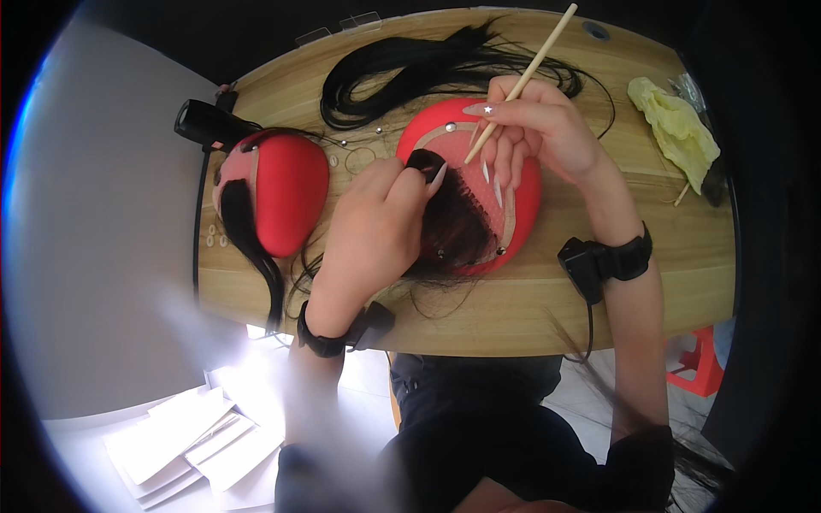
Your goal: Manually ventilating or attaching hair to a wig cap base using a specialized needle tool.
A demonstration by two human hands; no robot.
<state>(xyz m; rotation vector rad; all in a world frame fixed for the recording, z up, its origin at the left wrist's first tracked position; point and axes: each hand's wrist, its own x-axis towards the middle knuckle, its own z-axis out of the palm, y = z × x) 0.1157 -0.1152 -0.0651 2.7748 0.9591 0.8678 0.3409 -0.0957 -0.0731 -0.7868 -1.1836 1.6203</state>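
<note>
My left hand (378, 224) pinches a looped bundle of dark hair (423, 163) between thumb and fingers, low over the left side of a red head form (430, 118). A pale mesh wig cap (475, 172) with a beige edge band is fixed to the form by round-headed pins. Short dark hair (458, 221) covers the cap's lower left part, ending along a slanting row. In my right hand (539, 125) is a slim wooden stick tool (545, 48), held like a pen. Its lower end is at the mesh beside that row; any fine needle there is too small to see.
Left of my hands lies a second red head form (295, 192) with a black hair lock (237, 215). A long black hair hank (359, 77) curves behind. Crumpled yellow material (673, 128) sits right. White rings (211, 240) lie by the left edge; papers or cardboard (179, 442) are on the floor.
</note>
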